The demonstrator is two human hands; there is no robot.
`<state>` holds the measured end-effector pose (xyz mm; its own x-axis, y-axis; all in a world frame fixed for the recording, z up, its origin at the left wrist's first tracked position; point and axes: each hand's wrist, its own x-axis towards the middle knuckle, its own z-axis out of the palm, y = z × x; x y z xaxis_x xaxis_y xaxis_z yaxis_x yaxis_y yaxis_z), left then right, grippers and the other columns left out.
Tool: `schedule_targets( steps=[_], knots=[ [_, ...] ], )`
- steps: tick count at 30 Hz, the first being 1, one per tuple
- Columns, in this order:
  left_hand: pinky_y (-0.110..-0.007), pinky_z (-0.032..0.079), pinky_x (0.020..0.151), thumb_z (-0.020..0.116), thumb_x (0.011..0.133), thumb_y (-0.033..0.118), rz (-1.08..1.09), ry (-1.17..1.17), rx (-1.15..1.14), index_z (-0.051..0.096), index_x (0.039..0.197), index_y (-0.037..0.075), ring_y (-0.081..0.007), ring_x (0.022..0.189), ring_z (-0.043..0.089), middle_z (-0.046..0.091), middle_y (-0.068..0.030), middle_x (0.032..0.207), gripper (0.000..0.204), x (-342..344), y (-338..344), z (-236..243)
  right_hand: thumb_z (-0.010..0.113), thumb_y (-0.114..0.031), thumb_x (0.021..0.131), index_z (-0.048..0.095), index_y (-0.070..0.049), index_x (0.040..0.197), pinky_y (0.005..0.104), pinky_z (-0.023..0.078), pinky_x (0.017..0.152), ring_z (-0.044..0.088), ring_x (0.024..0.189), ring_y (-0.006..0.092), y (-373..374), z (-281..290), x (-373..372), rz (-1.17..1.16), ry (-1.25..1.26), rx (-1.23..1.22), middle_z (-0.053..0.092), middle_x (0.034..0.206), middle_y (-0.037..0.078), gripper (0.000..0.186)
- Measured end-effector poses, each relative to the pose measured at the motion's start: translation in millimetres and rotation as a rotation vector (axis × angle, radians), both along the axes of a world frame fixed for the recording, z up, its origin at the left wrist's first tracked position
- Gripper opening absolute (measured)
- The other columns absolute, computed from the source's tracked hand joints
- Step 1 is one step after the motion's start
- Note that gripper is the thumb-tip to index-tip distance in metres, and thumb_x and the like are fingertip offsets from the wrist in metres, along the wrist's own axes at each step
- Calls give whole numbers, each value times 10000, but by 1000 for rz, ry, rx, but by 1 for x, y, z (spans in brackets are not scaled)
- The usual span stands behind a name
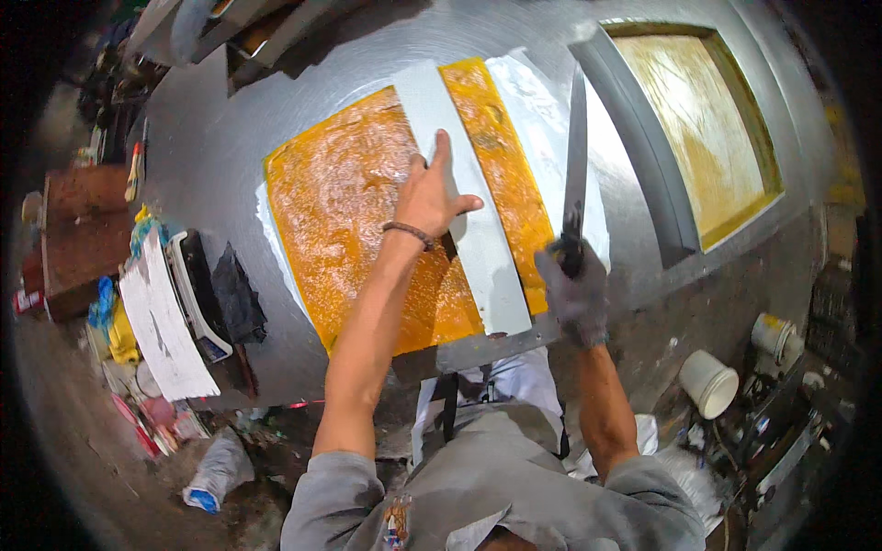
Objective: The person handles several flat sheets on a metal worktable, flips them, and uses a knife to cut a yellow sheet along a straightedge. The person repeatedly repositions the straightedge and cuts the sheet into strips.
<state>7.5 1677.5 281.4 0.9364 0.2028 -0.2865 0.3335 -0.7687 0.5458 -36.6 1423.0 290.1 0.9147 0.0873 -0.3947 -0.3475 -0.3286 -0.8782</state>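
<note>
A bumpy orange-yellow sheet lies on white backing over a grey metal table. Across it, slanting from far left to near right, rests a long flat white strip. My bare left hand lies on the strip's left edge and the sheet, fingers spread. Right of the strip, a narrow band of the orange sheet shows. My right hand, in a grey glove, is closed round the dark handle of a long knife. Its blade points away from me, above the white backing right of the orange band.
A raised rectangular frame with a yellowish panel inside stands at the table's right. Metal boxes sit at the far left edge. A white board and a black cloth lie at left. A white bucket is on the floor at right.
</note>
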Motion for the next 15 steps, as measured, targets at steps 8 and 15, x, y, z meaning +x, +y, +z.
schedule_targets(
  steps=[8, 15],
  knots=[
    [-493, 517, 1013, 939, 684, 384, -49, -56, 96, 250, 1613, 67, -507, 1191, 592, 513, -417, 1303, 1199, 0, 3, -8, 811, -189, 877, 652, -59, 967, 276, 490, 684, 568, 749, 77, -43, -16, -117, -81, 295, 150, 625, 816, -26, 224],
    [-465, 396, 1152, 935, 693, 365, -44, -18, 52, 256, 1602, 13, -474, 1385, 463, 456, -399, 1457, 1188, 5, 2, -6, 825, -232, 840, 641, -58, 927, 291, 485, 678, 566, 720, 96, -20, -12, -111, -189, 342, 117, 601, 794, -23, 267]
  ],
)
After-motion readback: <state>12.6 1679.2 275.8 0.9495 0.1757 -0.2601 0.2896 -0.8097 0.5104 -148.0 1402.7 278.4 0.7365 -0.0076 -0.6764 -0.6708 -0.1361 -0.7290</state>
